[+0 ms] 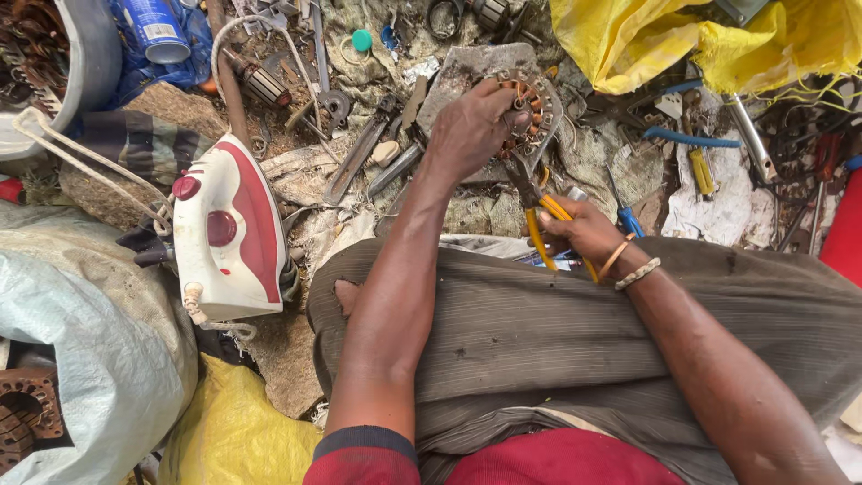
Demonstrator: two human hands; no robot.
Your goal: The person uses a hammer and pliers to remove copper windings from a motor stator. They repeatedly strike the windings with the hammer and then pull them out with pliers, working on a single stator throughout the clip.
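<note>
My left hand (471, 126) grips a round metal motor stator (537, 106) with copper windings, holding it on a flat grey stone (467, 67). My right hand (584, 229) is closed on the yellow handles of a pair of pliers (539, 216), whose jaws reach up to the lower edge of the stator. Two bracelets sit on my right wrist. Both forearms stretch over my lap in grey-brown trousers.
A white and red clothes iron (229, 233) with its cord lies to the left. Scattered tools, blue-handled pliers (687, 139), a blue spray can (154, 29), a grey bowl of stator parts (81, 63), yellow bags (682, 36) and a pale sack (81, 332) surround me.
</note>
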